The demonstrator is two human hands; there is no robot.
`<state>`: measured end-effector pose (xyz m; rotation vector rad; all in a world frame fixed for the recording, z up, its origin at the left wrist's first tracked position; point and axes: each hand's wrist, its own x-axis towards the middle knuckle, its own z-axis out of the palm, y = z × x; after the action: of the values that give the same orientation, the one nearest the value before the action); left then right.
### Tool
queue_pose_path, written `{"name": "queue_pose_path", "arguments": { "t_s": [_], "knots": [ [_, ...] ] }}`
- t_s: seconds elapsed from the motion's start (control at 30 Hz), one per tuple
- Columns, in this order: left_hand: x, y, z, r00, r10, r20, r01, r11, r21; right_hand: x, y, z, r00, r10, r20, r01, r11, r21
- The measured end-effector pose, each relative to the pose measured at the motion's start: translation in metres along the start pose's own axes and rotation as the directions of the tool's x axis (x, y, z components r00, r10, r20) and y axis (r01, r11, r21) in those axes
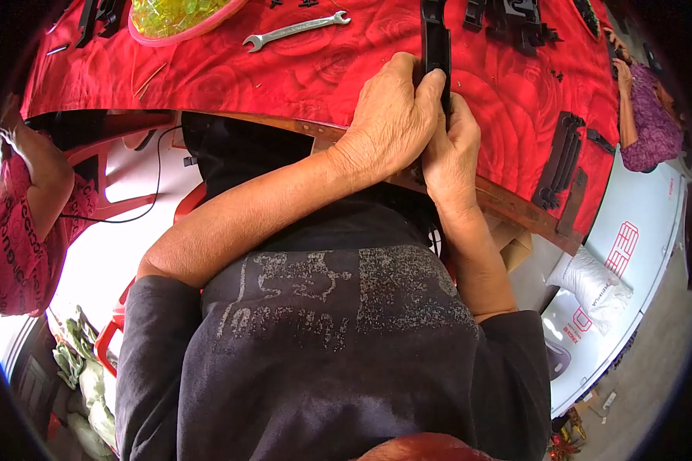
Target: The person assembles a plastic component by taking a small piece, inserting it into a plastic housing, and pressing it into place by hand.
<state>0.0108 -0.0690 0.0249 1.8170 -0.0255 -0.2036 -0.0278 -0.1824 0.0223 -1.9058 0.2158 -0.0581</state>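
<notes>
Both of my hands close around one long, narrow black plastic part (436, 46) at the table's near edge. Its far end points away from me and runs off the top of the view. My left hand (396, 107) grips it from the left, with a thumb lying along its top face. From the right and underneath, my right hand (455, 150) wraps round its near end; most of those fingers are hidden. An open-ended wrench (296, 31) lies on the red cloth to the left of the hands, apart from them.
Red rose-patterned cloth (284, 81) covers the table. A pink-rimmed bowl (158, 40) of yellow-green pieces stands at the far left. More black plastic parts (515, 23) lie far right, with slotted strips (561, 157) near the right edge. Other people sit left (31, 223) and right (650, 115).
</notes>
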Motion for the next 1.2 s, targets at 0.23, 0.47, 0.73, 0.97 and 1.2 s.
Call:
{"name": "queue_pose_path", "arguments": {
  "t_s": [0.23,0.47,0.73,0.97,1.2],
  "knots": [
    [-0.001,0.001,-0.001,0.998,-0.037,0.043,0.038,0.999,-0.024,-0.001,0.006,0.004,1.0,0.001,0.002,-0.001,0.999,0.033],
    [0.003,0.0,0.002,1.0,0.0,-0.008,0.0,1.0,0.021,-0.004,0.004,0.008,0.998,-0.058,-0.021,0.057,0.997,-0.046],
    [0.002,-0.004,0.006,0.997,0.034,-0.069,-0.031,0.998,0.046,-0.003,0.01,0.008,0.995,-0.101,-0.019,0.1,0.994,-0.05],
    [0.0,-0.002,0.004,0.997,-0.003,-0.078,0.007,0.998,0.057,-0.004,0.008,0.008,0.99,-0.141,-0.009,0.139,0.983,-0.119],
    [0.0,-0.001,0.001,0.995,-0.049,-0.085,0.05,0.999,0.01,-0.003,0.003,0.01,0.986,-0.167,-0.026,0.162,0.978,-0.133]
  ]
}}
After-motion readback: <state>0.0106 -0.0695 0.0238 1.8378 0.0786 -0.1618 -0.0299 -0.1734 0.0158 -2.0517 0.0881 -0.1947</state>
